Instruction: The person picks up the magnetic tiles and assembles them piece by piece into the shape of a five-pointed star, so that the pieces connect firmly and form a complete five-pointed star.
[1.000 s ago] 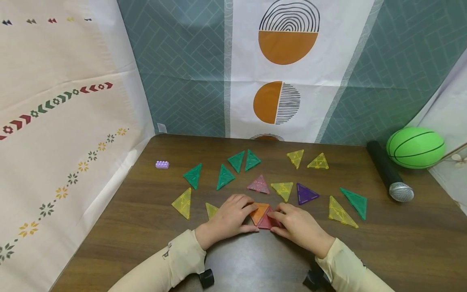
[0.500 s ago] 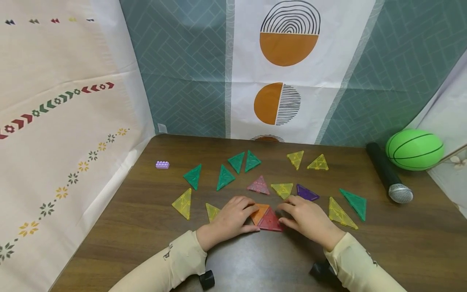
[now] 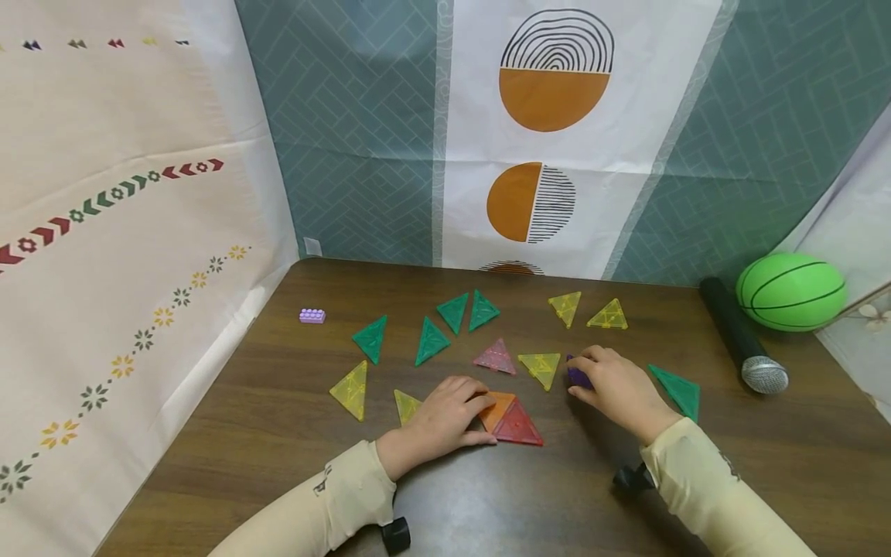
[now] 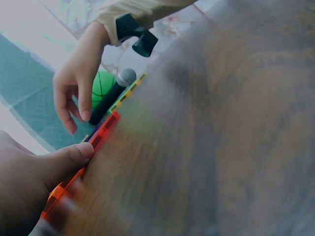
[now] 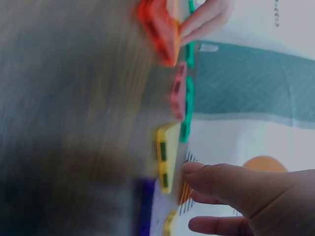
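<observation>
My left hand (image 3: 440,418) holds an orange triangular magnetic tile (image 3: 498,406) flat on the table, fingers over its left part and thumb by its near edge. Against the orange tile lies a red triangular tile (image 3: 518,425), edge to edge. The right hand (image 3: 619,391) hovers over a purple triangular tile (image 3: 579,377), partly covering it. In the right wrist view, its thumb and fingers (image 5: 219,225) are spread apart, above the purple tile (image 5: 146,206). A yellow tile (image 3: 539,367) and a pink tile (image 3: 496,357) lie just left of the purple one.
Several green tiles (image 3: 431,340) and yellow tiles (image 3: 350,391) are scattered on the wooden table (image 3: 278,464). A lilac building brick (image 3: 312,316) sits at the back left. A black microphone (image 3: 738,333) and a green ball (image 3: 792,292) stand at the right. Patterned cloths hang behind.
The right hand has left the red tile and moved right and away to the purple tile, now also covering the yellow tile at right. The left hand has stayed on the orange tile.
</observation>
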A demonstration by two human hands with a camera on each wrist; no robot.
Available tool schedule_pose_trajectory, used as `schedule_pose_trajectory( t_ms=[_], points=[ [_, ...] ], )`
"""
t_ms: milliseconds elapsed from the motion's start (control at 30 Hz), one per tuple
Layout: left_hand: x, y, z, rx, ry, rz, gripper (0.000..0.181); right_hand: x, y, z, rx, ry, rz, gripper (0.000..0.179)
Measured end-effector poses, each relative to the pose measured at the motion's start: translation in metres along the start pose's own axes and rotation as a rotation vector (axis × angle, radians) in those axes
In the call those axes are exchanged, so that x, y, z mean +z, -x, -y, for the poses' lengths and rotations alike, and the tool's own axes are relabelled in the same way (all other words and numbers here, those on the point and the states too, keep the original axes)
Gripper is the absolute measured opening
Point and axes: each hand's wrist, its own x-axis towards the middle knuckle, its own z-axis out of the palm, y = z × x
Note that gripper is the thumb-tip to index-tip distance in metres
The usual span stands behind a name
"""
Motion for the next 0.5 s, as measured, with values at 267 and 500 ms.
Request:
schedule_pose_trajectory(
  t_ms=[267,500],
  points=[
    [-0.0020,0.0003,-0.0001,0.001,-0.004,0.005,0.050,0.0056,-0.0015,-0.0086,0.076,-0.009,0.084,0.045],
    [-0.0013,-0.0002,-0.0002,-0.003,-0.002,0.012,0.051,0.0098,-0.0022,-0.0079,0.101,0.000,0.114,0.044]
  ],
)
